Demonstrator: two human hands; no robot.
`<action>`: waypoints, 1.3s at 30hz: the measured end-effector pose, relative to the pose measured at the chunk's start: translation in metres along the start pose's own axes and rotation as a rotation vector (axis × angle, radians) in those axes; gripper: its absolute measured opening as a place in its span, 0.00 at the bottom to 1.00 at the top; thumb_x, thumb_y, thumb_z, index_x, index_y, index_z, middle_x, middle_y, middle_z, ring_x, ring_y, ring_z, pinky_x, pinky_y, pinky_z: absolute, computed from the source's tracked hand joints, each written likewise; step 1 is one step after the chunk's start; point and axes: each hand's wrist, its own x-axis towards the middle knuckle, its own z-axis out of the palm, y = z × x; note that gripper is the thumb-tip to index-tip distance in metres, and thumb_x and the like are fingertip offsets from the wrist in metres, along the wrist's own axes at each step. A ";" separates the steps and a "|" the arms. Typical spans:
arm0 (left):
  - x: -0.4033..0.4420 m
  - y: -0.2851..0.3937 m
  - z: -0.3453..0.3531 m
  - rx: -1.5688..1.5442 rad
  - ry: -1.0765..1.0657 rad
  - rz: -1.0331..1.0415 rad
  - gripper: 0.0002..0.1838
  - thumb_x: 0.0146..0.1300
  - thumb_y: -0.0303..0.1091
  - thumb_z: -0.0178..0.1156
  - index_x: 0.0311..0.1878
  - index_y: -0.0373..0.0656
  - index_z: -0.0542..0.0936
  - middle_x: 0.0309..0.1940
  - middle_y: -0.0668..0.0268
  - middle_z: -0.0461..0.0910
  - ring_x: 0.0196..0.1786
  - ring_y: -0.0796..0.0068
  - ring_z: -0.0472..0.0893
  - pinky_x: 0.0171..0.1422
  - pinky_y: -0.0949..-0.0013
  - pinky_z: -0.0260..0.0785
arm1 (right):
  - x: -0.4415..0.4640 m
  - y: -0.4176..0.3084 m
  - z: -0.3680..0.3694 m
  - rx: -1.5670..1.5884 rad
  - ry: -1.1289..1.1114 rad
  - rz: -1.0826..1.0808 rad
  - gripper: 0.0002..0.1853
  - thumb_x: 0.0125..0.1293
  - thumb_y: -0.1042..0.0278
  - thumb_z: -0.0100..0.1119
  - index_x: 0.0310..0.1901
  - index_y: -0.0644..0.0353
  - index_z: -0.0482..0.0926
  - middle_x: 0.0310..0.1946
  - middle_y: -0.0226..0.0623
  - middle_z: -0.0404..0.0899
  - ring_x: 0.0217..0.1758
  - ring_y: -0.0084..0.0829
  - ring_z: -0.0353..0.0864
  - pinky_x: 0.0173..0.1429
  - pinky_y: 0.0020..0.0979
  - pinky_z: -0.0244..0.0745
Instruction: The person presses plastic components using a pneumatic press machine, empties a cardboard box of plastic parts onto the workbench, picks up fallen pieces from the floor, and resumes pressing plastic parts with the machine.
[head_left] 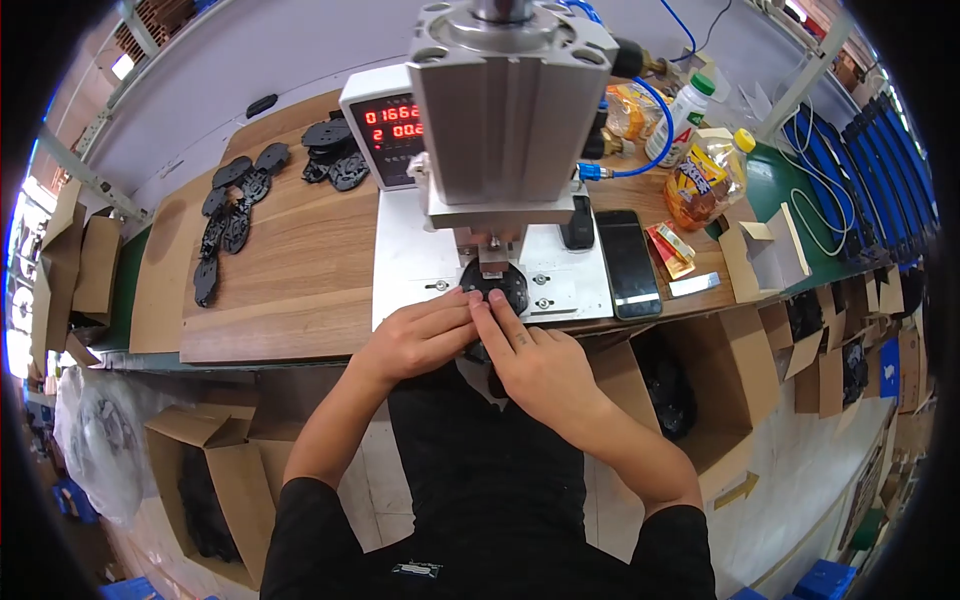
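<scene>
A black, rounded plastic part [514, 285] lies on the white base plate [400, 260] beneath the head of a metal pneumatic press [505, 130]. My left hand [415, 335] reaches in from the left, its fingers together and pressed on the near edge of this part. From the right, my right hand [540, 365] holds the same edge, with its index and middle fingers stretched onto the part. The fingertips of both hands meet at the middle. Under my hands, the lower side of the part is mostly hidden.
Several black plastic parts [236, 225] lie on the wooden board to the left. A counter box [385, 125] with red digits stands beside the press. To the right are a phone [627, 262], a drink bottle [705, 185] and an open carton [700, 380] below the table edge.
</scene>
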 end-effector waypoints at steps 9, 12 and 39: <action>-0.023 -0.156 -0.054 0.389 0.143 -0.371 0.14 0.65 0.28 0.60 0.52 0.35 0.82 0.54 0.50 0.84 0.57 0.50 0.84 0.61 0.55 0.77 | 0.000 0.011 0.005 0.085 -0.004 0.007 0.23 0.60 0.73 0.58 0.58 0.63 0.79 0.62 0.50 0.81 0.22 0.28 0.85 0.28 0.27 0.79; -0.068 -0.205 -0.037 0.525 -0.013 -0.411 0.17 0.69 0.33 0.58 0.57 0.36 0.80 0.60 0.51 0.82 0.60 0.48 0.82 0.64 0.54 0.76 | 0.000 0.008 0.006 0.096 0.012 0.034 0.23 0.58 0.74 0.59 0.58 0.62 0.79 0.62 0.49 0.81 0.23 0.28 0.85 0.28 0.28 0.79; -0.205 0.007 -0.126 0.328 -0.021 -0.779 0.18 0.56 0.19 0.69 0.52 0.34 0.82 0.51 0.50 0.85 0.58 0.52 0.85 0.62 0.63 0.76 | -0.006 0.012 0.013 0.180 0.065 0.062 0.23 0.56 0.71 0.66 0.56 0.62 0.81 0.62 0.47 0.81 0.22 0.29 0.84 0.28 0.29 0.78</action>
